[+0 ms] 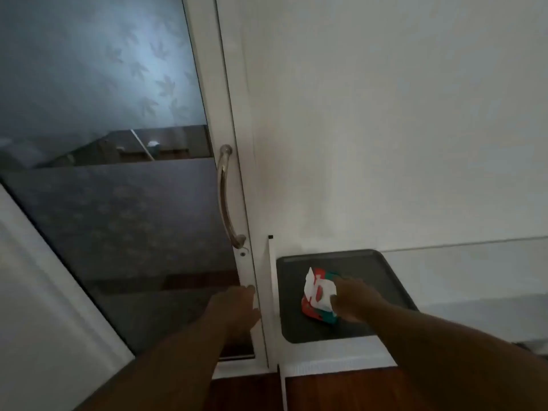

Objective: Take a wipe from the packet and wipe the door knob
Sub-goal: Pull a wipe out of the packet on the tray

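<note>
Both forearms enter from the lower edge, nearest the lens. Left hand [237, 307]: I see its fingers spread loosely and holding nothing, the tips lying against the white door frame [234, 120], well below the handle. Right hand [353, 298]: reaching onto the dark tray [385, 262], its fingers folded over the near edge of the packet [317, 298]. The motion blur leaves me unable to tell whether they pinch the white wipe [321, 292] or merely press the packet down.

Packet: red and teal, lying on the tray directly under the right fingertips, flap raised. White sheet stands up from its opening, just left of those fingertips.

Door handle [226, 197]: a curved metal bar mounted upright on the frame, above and slightly left of the left fingertips, well apart from both hands. Nothing touches it.

Step in hand, as I judge it: drawing a wipe out of the packet; wiping has not begun.

Next move, as I judge it, calls for a firm pinch on one sheet alone, a pull upward while the packet stays down, perhaps steadied by the left hand, then a carry up and left to the handle.
</note>
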### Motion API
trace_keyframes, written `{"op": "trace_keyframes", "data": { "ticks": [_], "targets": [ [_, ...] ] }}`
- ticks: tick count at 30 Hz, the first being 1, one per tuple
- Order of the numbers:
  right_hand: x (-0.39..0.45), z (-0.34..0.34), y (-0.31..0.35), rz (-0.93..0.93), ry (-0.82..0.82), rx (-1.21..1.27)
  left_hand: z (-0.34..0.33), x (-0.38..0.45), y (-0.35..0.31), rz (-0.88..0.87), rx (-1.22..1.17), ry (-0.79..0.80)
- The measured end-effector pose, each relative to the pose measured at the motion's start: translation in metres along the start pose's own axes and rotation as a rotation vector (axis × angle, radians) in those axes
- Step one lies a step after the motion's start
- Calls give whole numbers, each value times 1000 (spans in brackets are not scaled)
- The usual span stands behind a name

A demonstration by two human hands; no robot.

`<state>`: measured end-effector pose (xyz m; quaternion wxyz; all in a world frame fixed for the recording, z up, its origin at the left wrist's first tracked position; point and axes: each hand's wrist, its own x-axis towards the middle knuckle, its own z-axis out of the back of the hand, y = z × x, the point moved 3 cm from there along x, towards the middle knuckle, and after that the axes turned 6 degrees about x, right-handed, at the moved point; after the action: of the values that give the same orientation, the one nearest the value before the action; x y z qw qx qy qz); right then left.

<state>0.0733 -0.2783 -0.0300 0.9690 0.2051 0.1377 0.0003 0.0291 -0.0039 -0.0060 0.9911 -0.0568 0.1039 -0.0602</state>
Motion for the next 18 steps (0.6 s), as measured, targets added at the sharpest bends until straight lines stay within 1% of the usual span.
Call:
{"op": "trace_keyframes", "data": {
  "ticks": [4, 6, 10, 15, 18],
  "targets": [
    [14, -18, -7, -49, 62, -57, -12, 11, 10, 16, 43, 88],
    [21, -29, -9, -39, 60, -116, -21, 15, 10, 25, 65, 140],
    [31, -51, -15, 1, 12, -193, -40, 18, 12, 42, 74, 209],
    [32, -67, -16, 13, -122, -231, -56, 16, 7, 49, 39, 246],
    [30, -65, -15, 23, -136, -221, -57, 13, 7, 57, 41, 252]
  ]
}}
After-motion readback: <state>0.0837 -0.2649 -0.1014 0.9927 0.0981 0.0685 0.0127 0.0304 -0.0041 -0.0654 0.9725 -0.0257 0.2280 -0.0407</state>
